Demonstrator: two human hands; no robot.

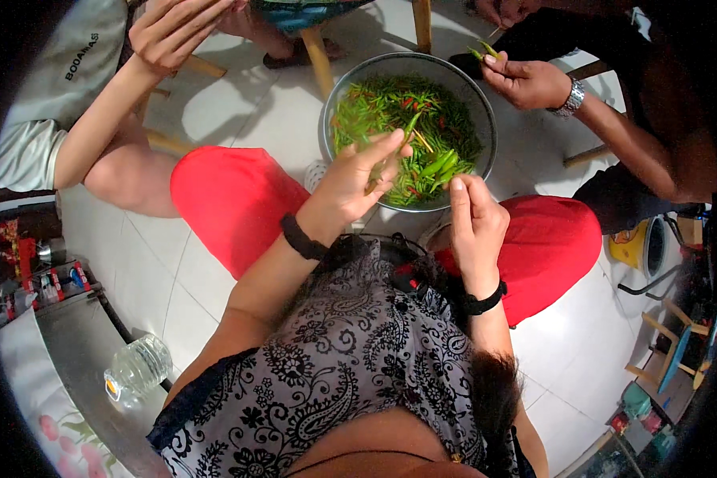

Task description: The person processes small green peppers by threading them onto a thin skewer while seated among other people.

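A wide round metal bowl is on the floor in front of my knees, heaped with thin green chilies, a few red ones and stems among them. My left hand is over its near left side, thumb and fingers pinched on a green chili that points upward; part of this hand is smeared by motion. Above the near right rim, my right hand is closed on a small bunch of larger green chilies. Their tips lie over the bowl, near my left fingertips. Each wrist has a black band.
At the far right, a co-worker's hand holds green chilies over the rim side. Another person's hand is raised at the far left. Wooden stool legs stand behind the bowl. A plastic bottle is at left, a yellow bucket at right.
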